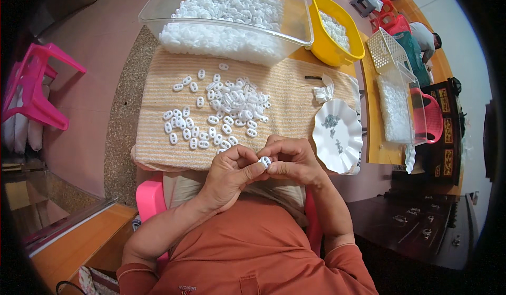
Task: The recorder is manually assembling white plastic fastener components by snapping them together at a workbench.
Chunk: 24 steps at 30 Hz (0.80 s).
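Above my lap, at the near edge of the towel-covered table, my left hand and my right hand meet fingertip to fingertip. Between them they pinch a small white oval plastic piece with two holes. Both thumbs press on it from the near side, and the fingers partly cover it. Just beyond lies a loose pile of similar white pieces, with more scattered singly to its left. Right of my right hand rests a white wavy-rimmed plate bearing small grey bits, too tiny to name.
A clear plastic tub full of white pieces stands at the table's far side, beside a yellow basin holding more. Further right are another filled clear bin and a bending person. A pink stool stands at left.
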{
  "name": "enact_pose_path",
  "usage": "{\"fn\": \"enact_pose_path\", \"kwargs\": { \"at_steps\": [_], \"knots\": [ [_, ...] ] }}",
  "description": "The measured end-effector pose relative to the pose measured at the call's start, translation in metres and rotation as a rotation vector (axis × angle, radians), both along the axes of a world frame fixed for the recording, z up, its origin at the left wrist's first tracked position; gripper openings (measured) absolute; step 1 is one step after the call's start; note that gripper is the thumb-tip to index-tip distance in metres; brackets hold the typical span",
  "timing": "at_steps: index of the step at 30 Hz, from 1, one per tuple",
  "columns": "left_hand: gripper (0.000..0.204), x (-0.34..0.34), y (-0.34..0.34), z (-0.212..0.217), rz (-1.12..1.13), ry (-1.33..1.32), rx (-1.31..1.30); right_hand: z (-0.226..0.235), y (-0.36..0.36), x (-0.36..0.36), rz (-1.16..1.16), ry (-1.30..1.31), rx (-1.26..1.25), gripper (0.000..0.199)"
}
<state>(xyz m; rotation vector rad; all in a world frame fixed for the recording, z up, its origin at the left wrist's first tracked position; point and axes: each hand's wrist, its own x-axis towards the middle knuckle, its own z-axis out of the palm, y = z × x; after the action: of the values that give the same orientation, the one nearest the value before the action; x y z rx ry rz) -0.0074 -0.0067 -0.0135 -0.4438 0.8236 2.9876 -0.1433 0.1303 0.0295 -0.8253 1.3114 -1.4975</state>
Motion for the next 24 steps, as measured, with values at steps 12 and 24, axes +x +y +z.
{"fn": "enact_pose_path", "kwargs": {
  "at_steps": [12,24],
  "knots": [
    [0.011,0.0002,0.0011,0.0000,0.026,0.047,-0.015,-0.0036,-0.0019,0.0030,0.012,0.159,-0.044,0.021],
    [0.007,-0.0034,-0.0017,-0.0008,-0.015,0.020,0.097,0.0020,0.0008,-0.0007,-0.032,0.159,0.007,0.023]
  ]
}}
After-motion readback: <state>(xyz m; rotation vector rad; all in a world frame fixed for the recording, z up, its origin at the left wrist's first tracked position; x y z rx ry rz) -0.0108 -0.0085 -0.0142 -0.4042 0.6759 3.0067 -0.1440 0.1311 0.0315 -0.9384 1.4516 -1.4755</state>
